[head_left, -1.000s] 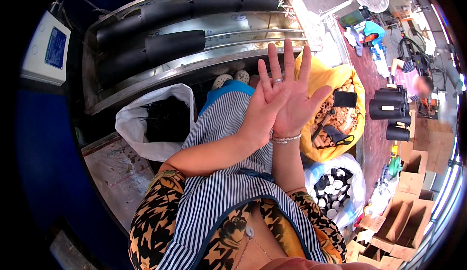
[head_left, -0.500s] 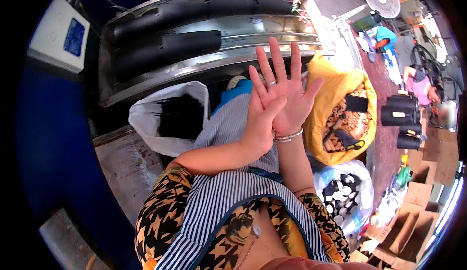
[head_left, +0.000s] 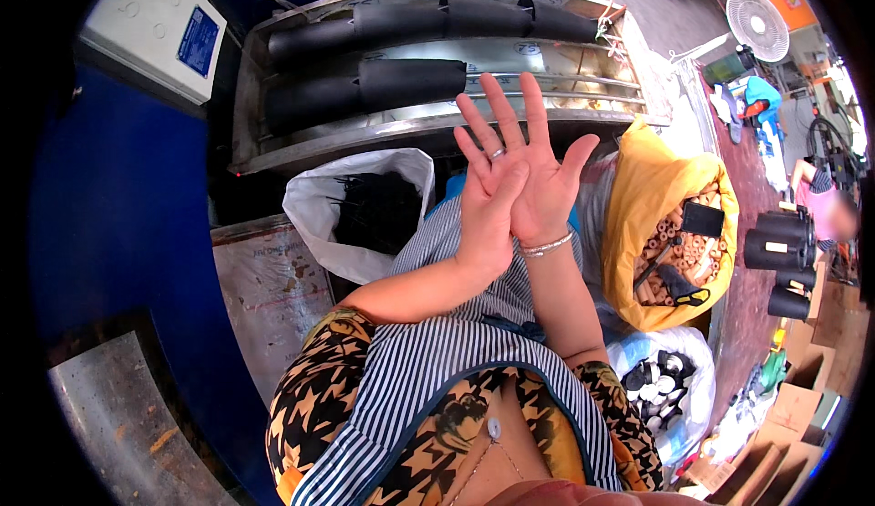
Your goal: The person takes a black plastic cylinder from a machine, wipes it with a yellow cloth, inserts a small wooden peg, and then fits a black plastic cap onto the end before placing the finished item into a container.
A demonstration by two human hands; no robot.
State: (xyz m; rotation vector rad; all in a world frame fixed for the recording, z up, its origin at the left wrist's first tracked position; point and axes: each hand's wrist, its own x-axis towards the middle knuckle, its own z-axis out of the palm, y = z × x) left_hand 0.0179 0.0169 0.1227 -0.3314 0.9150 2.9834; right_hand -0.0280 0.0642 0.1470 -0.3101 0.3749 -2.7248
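Observation:
My right hand [head_left: 550, 191] is raised, its palm toward me and its fingers and thumb spread. It wears a ring [head_left: 498, 153] and a silver bracelet [head_left: 547, 246]. My left hand [head_left: 486, 226] clasps the little-finger side of my right hand, its thumb lying across the palm. The other fingers of my left hand are hidden behind my right hand. Below both hands is a striped apron [head_left: 424, 346].
Ahead stands a metal trough [head_left: 337, 132] with black cylinders [head_left: 410, 84]. A white sack [head_left: 305, 205] holds black strands. To the right, a yellow bag [head_left: 629, 196] holds tan tubes, a black phone-like device [head_left: 703, 220] and a yellow-and-black-handled tool [head_left: 684, 292]. Another person [head_left: 825, 210] is far right.
My view has swung left, so the surroundings sit farther right in the picture. My right hand leans slightly more to the left. The clasp of my left hand stays much the same.

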